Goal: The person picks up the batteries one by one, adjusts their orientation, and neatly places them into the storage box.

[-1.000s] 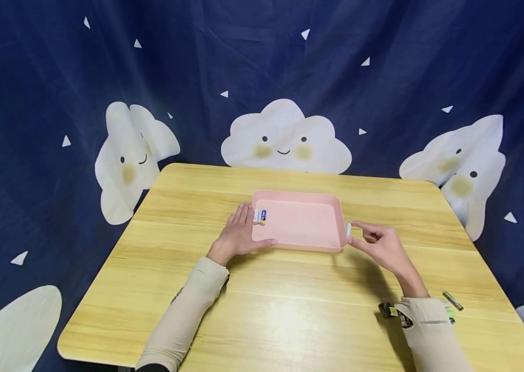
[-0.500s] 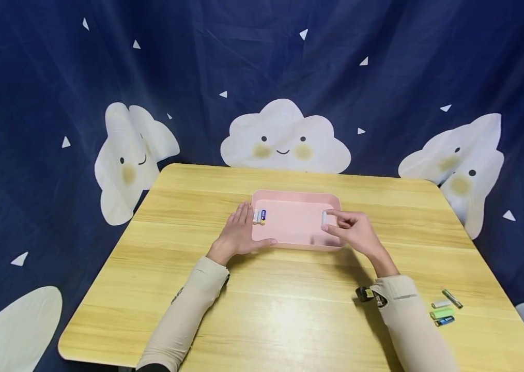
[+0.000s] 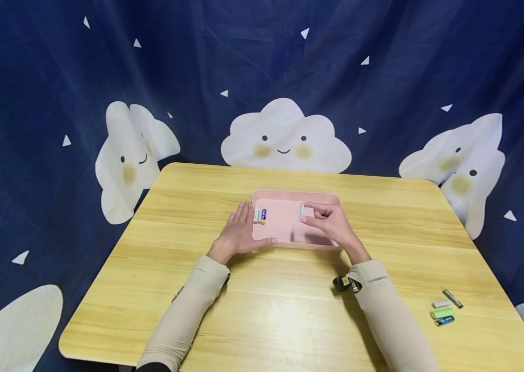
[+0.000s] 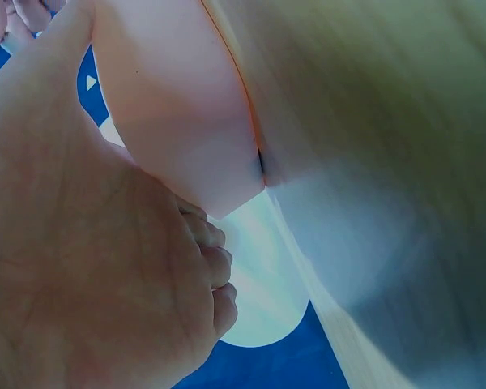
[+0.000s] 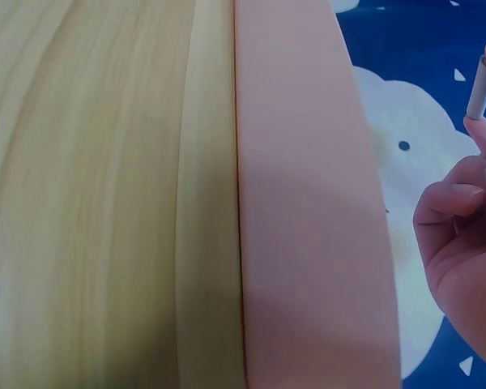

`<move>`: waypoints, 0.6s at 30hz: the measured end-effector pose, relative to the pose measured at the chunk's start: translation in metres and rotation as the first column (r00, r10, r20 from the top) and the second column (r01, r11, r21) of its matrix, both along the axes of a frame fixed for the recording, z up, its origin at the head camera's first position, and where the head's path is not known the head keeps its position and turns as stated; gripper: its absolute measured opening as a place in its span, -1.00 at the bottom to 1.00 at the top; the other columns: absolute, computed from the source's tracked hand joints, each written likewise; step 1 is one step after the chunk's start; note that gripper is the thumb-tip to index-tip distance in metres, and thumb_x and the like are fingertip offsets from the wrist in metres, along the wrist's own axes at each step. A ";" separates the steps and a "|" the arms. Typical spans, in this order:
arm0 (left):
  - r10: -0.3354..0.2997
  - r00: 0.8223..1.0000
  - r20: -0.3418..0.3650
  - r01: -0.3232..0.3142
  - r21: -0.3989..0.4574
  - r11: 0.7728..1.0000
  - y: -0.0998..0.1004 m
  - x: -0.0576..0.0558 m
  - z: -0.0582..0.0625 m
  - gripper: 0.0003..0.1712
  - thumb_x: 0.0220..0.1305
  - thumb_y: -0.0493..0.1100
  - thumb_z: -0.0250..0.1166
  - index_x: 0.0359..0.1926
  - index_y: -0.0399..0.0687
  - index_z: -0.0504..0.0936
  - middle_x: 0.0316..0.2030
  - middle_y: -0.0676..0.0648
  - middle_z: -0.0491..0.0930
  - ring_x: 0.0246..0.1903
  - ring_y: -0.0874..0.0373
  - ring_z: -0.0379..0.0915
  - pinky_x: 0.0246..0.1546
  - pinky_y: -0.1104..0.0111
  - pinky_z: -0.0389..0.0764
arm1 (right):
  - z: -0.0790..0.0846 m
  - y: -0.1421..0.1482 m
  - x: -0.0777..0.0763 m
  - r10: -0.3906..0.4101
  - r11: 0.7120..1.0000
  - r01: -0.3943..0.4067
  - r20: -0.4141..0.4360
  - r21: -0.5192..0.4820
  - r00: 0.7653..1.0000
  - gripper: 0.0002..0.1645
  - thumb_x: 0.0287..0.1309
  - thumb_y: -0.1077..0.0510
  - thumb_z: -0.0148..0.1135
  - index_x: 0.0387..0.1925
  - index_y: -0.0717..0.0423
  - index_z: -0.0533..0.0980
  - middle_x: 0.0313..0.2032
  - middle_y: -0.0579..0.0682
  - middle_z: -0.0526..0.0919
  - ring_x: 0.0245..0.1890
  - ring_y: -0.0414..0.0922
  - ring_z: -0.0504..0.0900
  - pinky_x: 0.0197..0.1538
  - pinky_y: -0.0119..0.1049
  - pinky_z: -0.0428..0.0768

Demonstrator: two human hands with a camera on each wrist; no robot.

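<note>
A shallow pink tray point(image 3: 308, 196) lies on the wooden table. My left hand point(image 3: 239, 232) rests against its left end with straight fingers, the thumb along the near rim. Inside the tray by that hand, a white battery point(image 3: 256, 216) and a blue one point(image 3: 263, 215) stand side by side with their yellowish ends toward me. My right hand point(image 3: 332, 222) pinches a white battery point(image 3: 302, 212) lengthwise between thumb and index finger, above the tray floor. In the right wrist view that battery point(image 5: 479, 89) shows between the two fingertips, the other fingers curled.
At the right of the table point(image 3: 262, 320) lie several loose batteries: a dark green one point(image 3: 452, 298), a white one point(image 3: 441, 304), a light green one point(image 3: 442, 313) and a blue one point(image 3: 445, 321). A dark blue curtain point(image 3: 187, 51) with clouds hangs behind the table.
My right hand has carried the white battery leftward, from beside the tray's right end to over its middle. The loose batteries at right came out from behind the sleeve. The left hand stays put.
</note>
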State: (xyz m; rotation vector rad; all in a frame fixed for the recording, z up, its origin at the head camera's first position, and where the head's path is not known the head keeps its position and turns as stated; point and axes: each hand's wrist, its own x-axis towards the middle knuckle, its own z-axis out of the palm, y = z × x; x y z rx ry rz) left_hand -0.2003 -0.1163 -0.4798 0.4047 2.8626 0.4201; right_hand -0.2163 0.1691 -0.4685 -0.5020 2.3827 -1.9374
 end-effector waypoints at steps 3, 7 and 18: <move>-0.002 1.000 -0.004 0.002 -0.003 1.000 0.001 0.000 0.001 0.51 0.15 0.67 0.14 0.64 -0.31 -0.27 0.67 -0.30 -0.34 0.68 -0.16 -0.41 0.68 -0.02 -0.13 | -0.002 -0.008 -0.005 0.016 0.999 -0.016 0.001 -0.030 1.000 -0.57 0.15 0.31 0.50 0.06 0.37 0.67 -0.69 -0.23 0.03 -0.63 -0.30 0.00 -0.41 -0.50 0.21; -0.002 1.000 -0.005 0.002 -0.002 1.000 0.001 0.001 0.002 0.50 0.16 0.66 0.14 0.64 -0.32 -0.26 0.67 -0.30 -0.34 0.68 -0.16 -0.41 0.68 -0.02 -0.13 | -0.002 -0.018 -0.008 0.001 1.000 0.000 0.053 -0.015 0.999 -0.53 0.13 0.25 0.52 0.09 0.29 0.68 -0.70 -0.23 0.10 -0.66 -0.31 0.03 -0.50 -0.48 0.15; 0.002 1.000 -0.004 -0.002 0.001 1.000 0.001 0.001 0.002 0.52 0.14 0.67 0.13 0.64 -0.32 -0.27 0.67 -0.30 -0.35 0.68 -0.17 -0.42 0.68 -0.02 -0.14 | -0.010 -0.041 -0.019 -0.014 0.999 0.025 0.245 -0.041 0.969 -0.46 0.16 0.17 0.51 0.19 0.17 0.65 -0.77 -0.32 0.21 -0.76 -0.36 0.13 -0.64 -0.50 0.17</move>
